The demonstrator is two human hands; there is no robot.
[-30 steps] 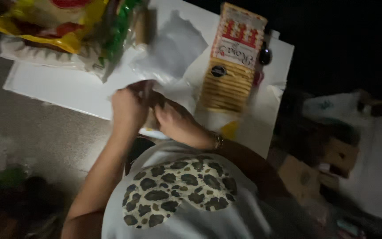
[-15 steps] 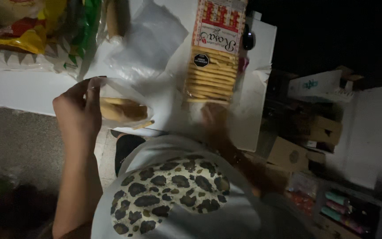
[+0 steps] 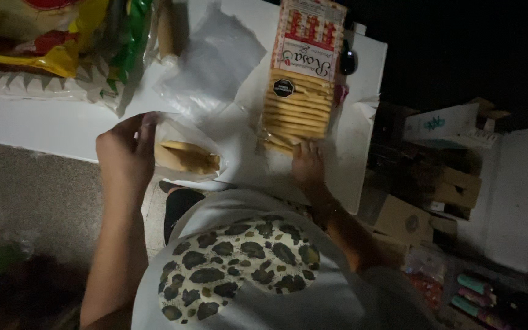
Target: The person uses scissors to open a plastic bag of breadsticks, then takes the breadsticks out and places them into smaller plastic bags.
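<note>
Light is falling dimly from above, leaving the upper right in darkness. A white table [image 3: 50, 125] is standing on a grey concrete floor [image 3: 38, 201]. Cardboard boxes [image 3: 441, 183] are piling up at right, beside a white wall [image 3: 520, 189].

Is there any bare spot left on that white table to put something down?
Yes: the near-left of the white table, between the snack bags and the left hand. The middle is crowded: clear bags, cracker packet, right hand.
</note>
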